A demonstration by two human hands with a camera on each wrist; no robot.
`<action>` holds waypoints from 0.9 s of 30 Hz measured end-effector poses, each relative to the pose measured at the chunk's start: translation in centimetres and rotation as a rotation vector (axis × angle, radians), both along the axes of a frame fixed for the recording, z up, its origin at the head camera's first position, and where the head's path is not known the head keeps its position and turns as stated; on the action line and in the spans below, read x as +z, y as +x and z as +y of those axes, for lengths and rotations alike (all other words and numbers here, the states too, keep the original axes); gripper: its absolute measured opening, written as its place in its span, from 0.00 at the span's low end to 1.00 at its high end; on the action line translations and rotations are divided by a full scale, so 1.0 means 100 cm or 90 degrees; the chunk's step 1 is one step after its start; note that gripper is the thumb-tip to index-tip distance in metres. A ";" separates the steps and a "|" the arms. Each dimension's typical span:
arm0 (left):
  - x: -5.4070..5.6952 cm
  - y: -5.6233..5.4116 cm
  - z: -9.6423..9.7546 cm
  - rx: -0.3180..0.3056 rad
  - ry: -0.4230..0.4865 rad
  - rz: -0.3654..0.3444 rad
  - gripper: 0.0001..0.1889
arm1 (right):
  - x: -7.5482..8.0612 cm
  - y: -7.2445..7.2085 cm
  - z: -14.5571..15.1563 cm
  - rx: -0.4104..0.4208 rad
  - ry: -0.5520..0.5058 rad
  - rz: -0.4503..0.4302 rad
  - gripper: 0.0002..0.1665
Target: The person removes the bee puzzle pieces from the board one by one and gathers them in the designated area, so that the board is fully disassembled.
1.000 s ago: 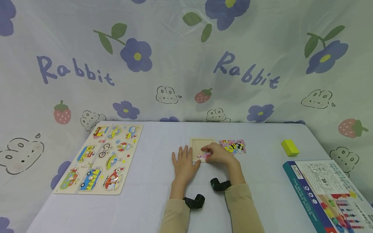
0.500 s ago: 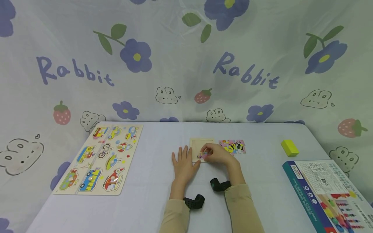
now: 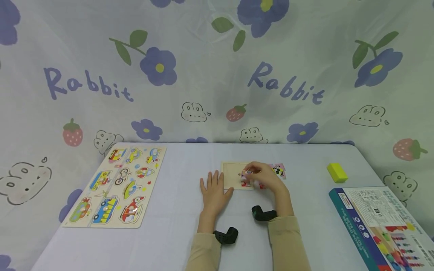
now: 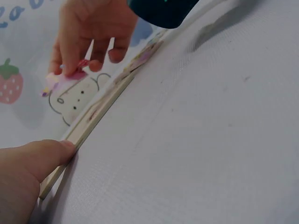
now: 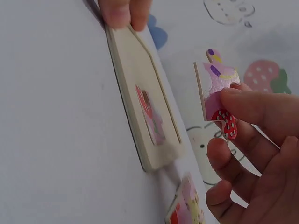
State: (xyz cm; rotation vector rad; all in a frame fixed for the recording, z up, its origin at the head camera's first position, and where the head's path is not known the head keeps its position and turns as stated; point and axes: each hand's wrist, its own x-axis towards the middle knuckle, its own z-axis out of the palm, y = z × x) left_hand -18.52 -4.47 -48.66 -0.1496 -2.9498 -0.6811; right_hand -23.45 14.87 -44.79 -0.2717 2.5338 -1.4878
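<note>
A shallow wooden puzzle tray (image 3: 232, 176) lies at the middle of the table. Along its left side my left hand (image 3: 213, 194) lies flat, fingers straight, and its thumb (image 4: 51, 156) rests on the tray's near edge. My right hand (image 3: 266, 177) pinches a pink jigsaw piece (image 5: 218, 88) with a red, white-dotted knob between thumb and fingers, raised above the tray. Inside the tray, near its right end, sits another jigsaw piece (image 5: 149, 114) in pink and red. Right of the tray lie more picture pieces (image 3: 279, 170), partly hidden by my right hand.
On the left of the table lies a vehicle peg puzzle board (image 3: 113, 188). A yellow block (image 3: 337, 172) is at the right, behind a large flat toy box (image 3: 379, 222). A printed cloth (image 3: 217, 75) hangs behind the table.
My right hand has moved right and up from the tray's near side, carrying the pink jigsaw piece. The piece in the tray's right end now shows. My left hand keeps its place.
</note>
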 end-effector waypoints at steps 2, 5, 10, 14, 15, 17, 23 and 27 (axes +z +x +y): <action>-0.001 0.000 0.000 0.001 0.001 0.001 0.35 | -0.001 0.000 0.005 -0.015 -0.008 -0.009 0.12; -0.002 0.000 -0.001 0.001 0.006 0.003 0.34 | -0.001 0.001 0.011 -0.032 -0.014 -0.023 0.14; -0.003 0.002 -0.001 0.000 0.013 0.008 0.34 | -0.003 0.002 0.019 -0.064 -0.015 -0.035 0.17; -0.001 0.003 0.000 -0.003 0.016 0.010 0.34 | -0.005 0.002 0.027 -0.082 -0.020 -0.040 0.18; -0.001 0.003 0.000 -0.003 0.015 0.009 0.34 | -0.006 0.002 0.029 -0.083 -0.023 -0.042 0.19; 0.000 0.003 0.000 -0.002 0.015 0.010 0.34 | -0.006 0.002 0.033 -0.086 -0.024 -0.042 0.20; 0.000 0.002 0.000 -0.004 0.022 0.010 0.34 | -0.005 0.005 0.049 -0.114 -0.021 -0.048 0.22; 0.000 0.002 0.000 -0.004 0.022 0.009 0.34 | -0.006 0.008 0.060 -0.127 -0.025 -0.044 0.22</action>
